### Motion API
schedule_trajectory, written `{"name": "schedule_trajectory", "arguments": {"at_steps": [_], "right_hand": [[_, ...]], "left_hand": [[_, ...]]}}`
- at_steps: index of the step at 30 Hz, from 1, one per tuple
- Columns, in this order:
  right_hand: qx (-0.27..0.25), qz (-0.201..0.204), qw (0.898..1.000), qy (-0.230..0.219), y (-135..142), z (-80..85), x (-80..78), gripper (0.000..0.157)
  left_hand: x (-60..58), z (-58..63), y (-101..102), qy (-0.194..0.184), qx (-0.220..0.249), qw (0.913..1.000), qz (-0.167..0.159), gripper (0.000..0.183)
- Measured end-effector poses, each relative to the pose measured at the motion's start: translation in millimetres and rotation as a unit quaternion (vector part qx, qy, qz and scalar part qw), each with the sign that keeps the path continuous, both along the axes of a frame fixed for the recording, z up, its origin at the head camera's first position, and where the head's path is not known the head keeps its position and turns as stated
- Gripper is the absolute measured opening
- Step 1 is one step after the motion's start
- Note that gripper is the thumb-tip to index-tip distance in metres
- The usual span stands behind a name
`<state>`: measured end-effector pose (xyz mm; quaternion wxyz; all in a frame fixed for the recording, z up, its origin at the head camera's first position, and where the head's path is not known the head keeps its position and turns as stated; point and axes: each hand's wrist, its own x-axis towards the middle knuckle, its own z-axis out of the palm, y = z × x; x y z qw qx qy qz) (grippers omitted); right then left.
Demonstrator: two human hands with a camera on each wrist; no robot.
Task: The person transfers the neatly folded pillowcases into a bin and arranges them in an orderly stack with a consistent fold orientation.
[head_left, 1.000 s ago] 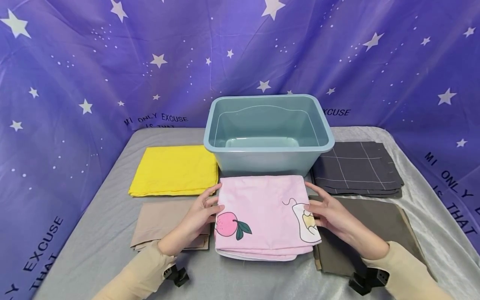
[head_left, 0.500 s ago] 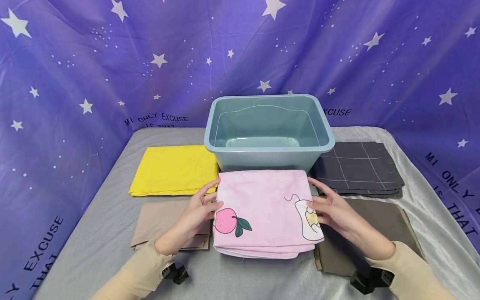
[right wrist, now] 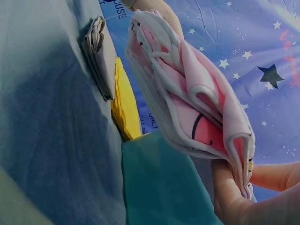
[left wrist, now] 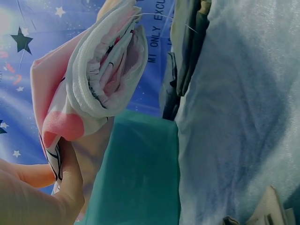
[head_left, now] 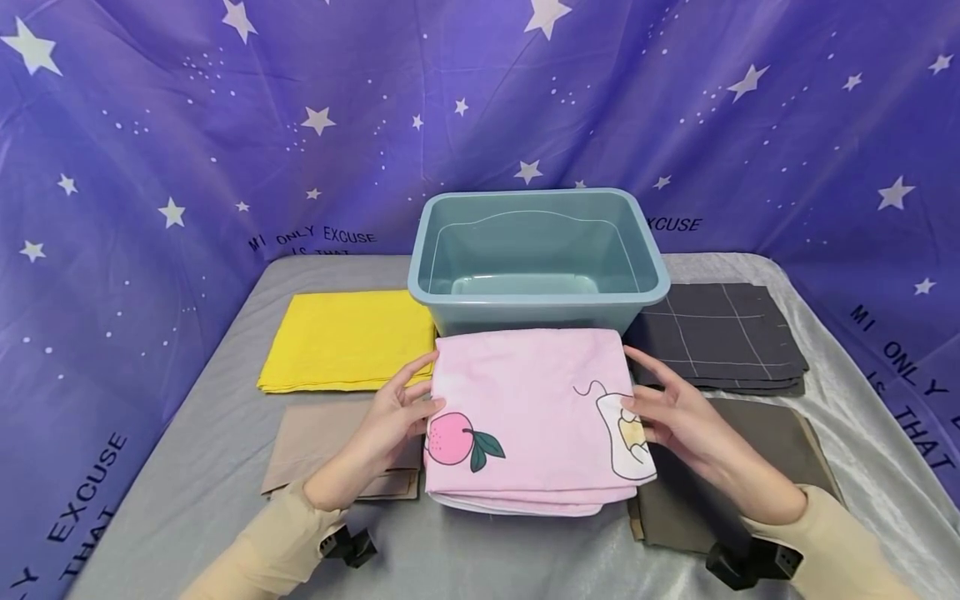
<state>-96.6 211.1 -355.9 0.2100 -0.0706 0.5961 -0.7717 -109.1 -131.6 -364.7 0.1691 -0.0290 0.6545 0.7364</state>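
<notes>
A folded pink cloth (head_left: 528, 417), printed with a peach and a cartoon figure, is held off the grey table cover (head_left: 187, 492) just in front of a blue-green plastic tub (head_left: 537, 254), its far edge close against the tub's front wall. The left hand (head_left: 393, 417) grips the cloth's left edge, thumb on top beside the peach print and fingers tucked beneath; the left wrist view shows the stacked folds pinched between thumb and fingers. The right hand (head_left: 667, 412) grips the right edge the same way, thumb lying on the cartoon print, index finger stretched along the side. The right wrist view shows the layered folds hanging clear of the surface.

A yellow folded cloth (head_left: 348, 340) lies left of the tub, a beige one (head_left: 322, 442) nearer the person under the left hand. A dark checked cloth (head_left: 716, 333) lies right of the tub, an olive-brown one (head_left: 757, 450) under the right forearm. A purple starred backdrop (head_left: 187, 125) hangs behind the table.
</notes>
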Motion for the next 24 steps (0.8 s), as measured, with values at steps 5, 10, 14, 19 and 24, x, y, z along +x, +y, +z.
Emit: {"name": "schedule_trajectory", "arguments": {"at_steps": [5,10,14,19,24], "right_hand": [[-0.003,-0.001,1.000,0.007,1,3.2,0.8,0.069],[-0.001,-0.010,1.000,0.011,0,8.7,1.0,0.069],[0.000,-0.014,1.000,0.021,0,14.5,1.4,0.068],[0.006,-0.018,0.999,0.034,0,24.0,3.2,0.068],[0.015,-0.023,0.999,0.043,0,31.6,3.9,0.069]], "left_hand": [[1.1,5.4,0,-0.003,0.011,0.9999,0.003,0.064],[3.3,11.8,0,0.000,0.011,0.9999,0.008,0.064],[3.5,15.0,0,0.012,0.004,0.9999,0.011,0.064],[4.1,21.5,-1,0.027,0.013,0.9995,0.008,0.065],[4.6,29.9,-1,0.033,0.021,0.9992,0.006,0.065]]}}
